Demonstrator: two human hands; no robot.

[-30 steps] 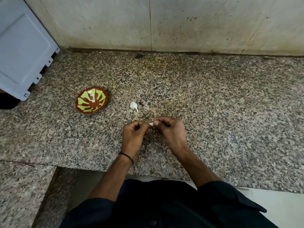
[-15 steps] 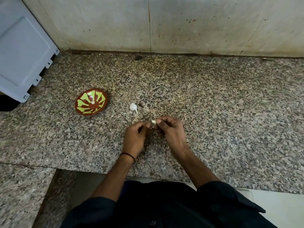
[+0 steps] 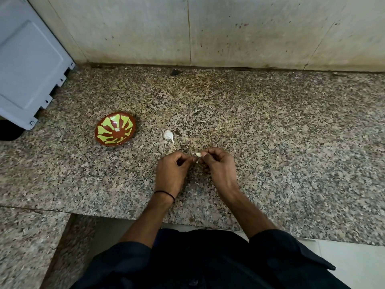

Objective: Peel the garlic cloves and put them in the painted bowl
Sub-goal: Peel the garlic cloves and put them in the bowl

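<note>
Both hands meet over the granite desk (image 3: 270, 142), just below the middle of the frame. The right hand (image 3: 220, 170) pinches a small pale clove (image 3: 198, 154) between thumb and curled fingers. The left hand (image 3: 173, 172) has its fingers curled in too, with thumb and fingertip closed on the clove's lower end. The clove is held just above the desk. The bowl (image 3: 105, 130), brown with green stripes, sits at centre left, well apart from the hands, with a small white bit at its middle. Between bowl and hands lies a white garlic piece (image 3: 168, 135) with a thin tail. A black band (image 3: 164, 193) circles the left wrist. A grey panel (image 3: 27, 59) leans at upper left.
</note>
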